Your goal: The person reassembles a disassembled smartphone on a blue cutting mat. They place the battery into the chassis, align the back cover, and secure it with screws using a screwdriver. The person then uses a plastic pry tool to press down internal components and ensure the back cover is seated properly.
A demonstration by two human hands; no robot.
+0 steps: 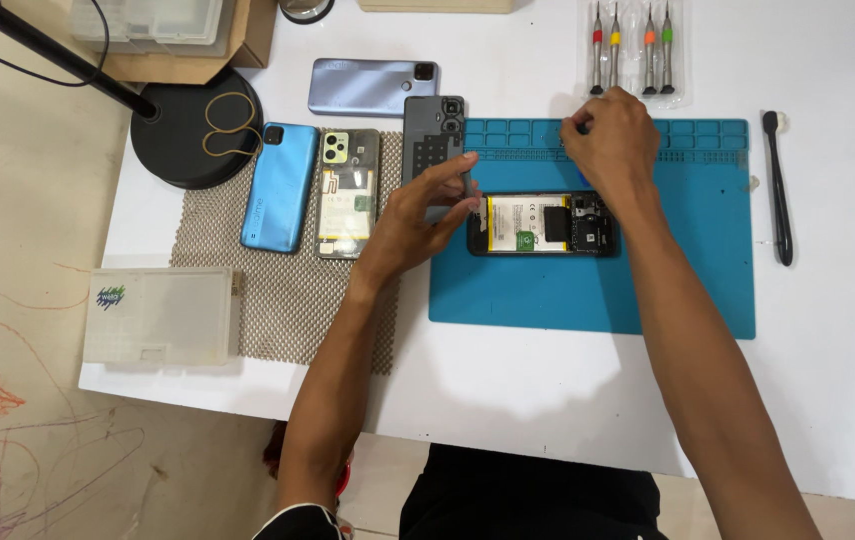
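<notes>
An opened phone (541, 224) with its battery and circuit board exposed lies on a blue work mat (688, 260). My left hand (418, 215) rests its fingers on the phone's left end, partly over a grey back cover (435, 135). My right hand (610, 142) hovers over the phone's right end and the mat's upper compartments, fingers pinched around a small tool whose tip is hidden.
A blue phone (279, 186), another opened phone (349, 192) and a lavender phone (373, 87) lie by a mesh pad (278, 310). Screwdrivers in a clear pack (633, 50), a black brush tool (777, 190), a plastic box (160, 316) and a round lamp base (193, 135) stand around.
</notes>
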